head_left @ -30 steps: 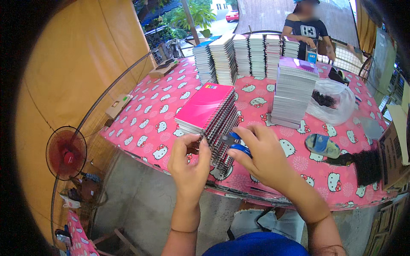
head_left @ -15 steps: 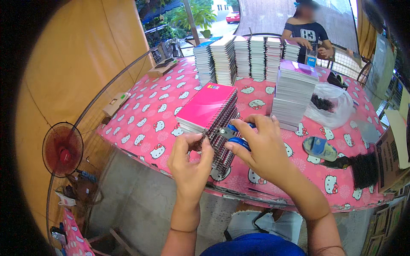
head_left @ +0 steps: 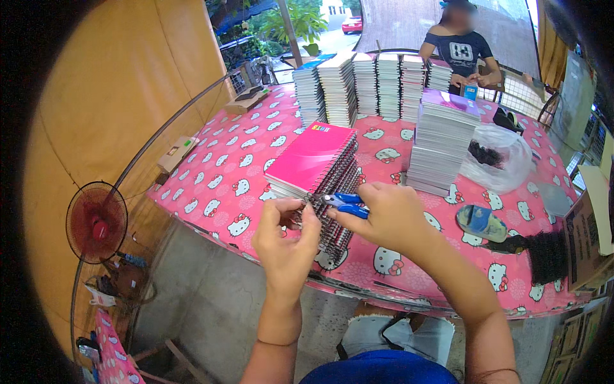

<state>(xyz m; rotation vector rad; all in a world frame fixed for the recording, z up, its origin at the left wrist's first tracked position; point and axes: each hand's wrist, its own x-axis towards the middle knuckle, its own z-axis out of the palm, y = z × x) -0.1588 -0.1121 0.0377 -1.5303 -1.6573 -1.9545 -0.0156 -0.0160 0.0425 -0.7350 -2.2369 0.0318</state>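
A stack of spiral-bound notebooks with a bright pink cover (head_left: 311,152) on top lies before me on the table, its dark coils facing right. My left hand (head_left: 286,233) pinches the near end of the dark spiral coil (head_left: 309,198) at the stack's front corner. In my right hand (head_left: 395,214) is a pair of cutting pliers (head_left: 348,205) with blue handles, held closed. Their metal jaws point left and meet the coil end beside my left fingertips. Just what lies between the jaws is too small to make out.
Behind stand several tall notebook stacks (head_left: 337,89); a purple-topped stack (head_left: 444,144) is to the right. Further right are a clear plastic bag (head_left: 502,160), a blue-and-yellow pouch-like item (head_left: 481,221), black coils (head_left: 545,257) and a carton (head_left: 583,233). A person (head_left: 459,54) works across the table.
My right hand has closed round the plier handles, and the jaws have come together at the coil end. My left hand keeps its pinch. The person opposite has brought their hands together.
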